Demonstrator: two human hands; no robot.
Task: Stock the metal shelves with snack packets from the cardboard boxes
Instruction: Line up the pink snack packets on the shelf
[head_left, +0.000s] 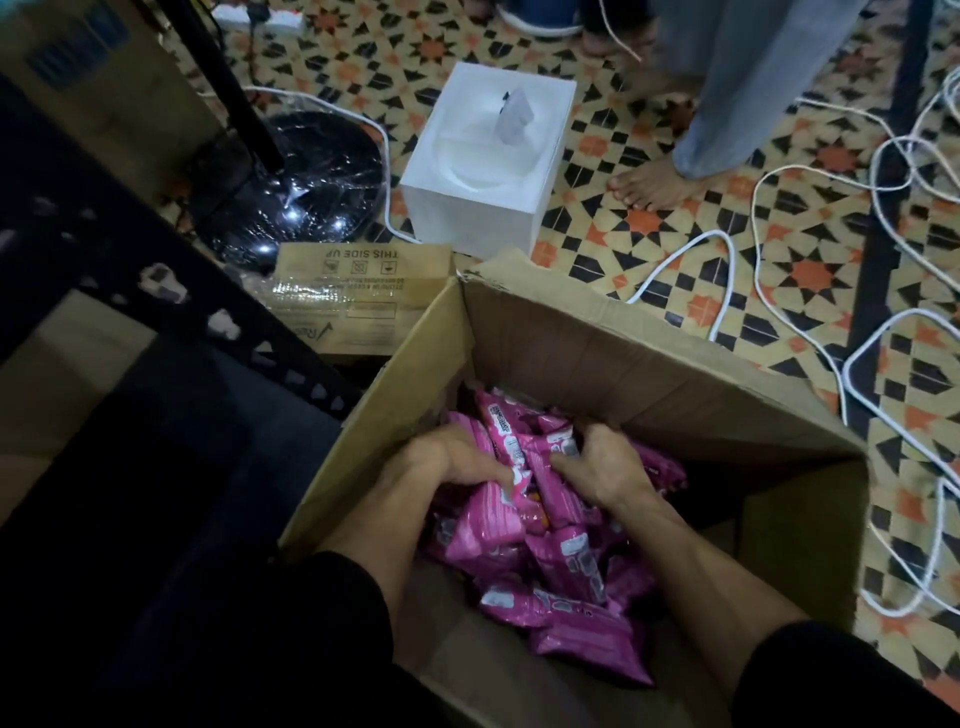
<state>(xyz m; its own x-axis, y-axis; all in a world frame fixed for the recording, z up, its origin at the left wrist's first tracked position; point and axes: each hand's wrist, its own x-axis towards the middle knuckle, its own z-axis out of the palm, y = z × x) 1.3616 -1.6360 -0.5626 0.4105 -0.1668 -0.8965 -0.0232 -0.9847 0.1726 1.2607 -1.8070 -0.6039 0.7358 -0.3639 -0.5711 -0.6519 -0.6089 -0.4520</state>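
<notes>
An open cardboard box stands on the floor below me, holding several pink snack packets. Both my hands are down inside it. My left hand grips a bunch of pink packets from the left, fingers curled round them. My right hand grips the same bunch from the right, its fingertips buried among the packets. The dark metal shelf with its perforated upright runs along the left, its boards in shadow.
A second, taped cardboard box lies behind the open one. Beyond it stand a white square box and a black fan base. White cables loop over the patterned floor. A person's bare foot is at the back right.
</notes>
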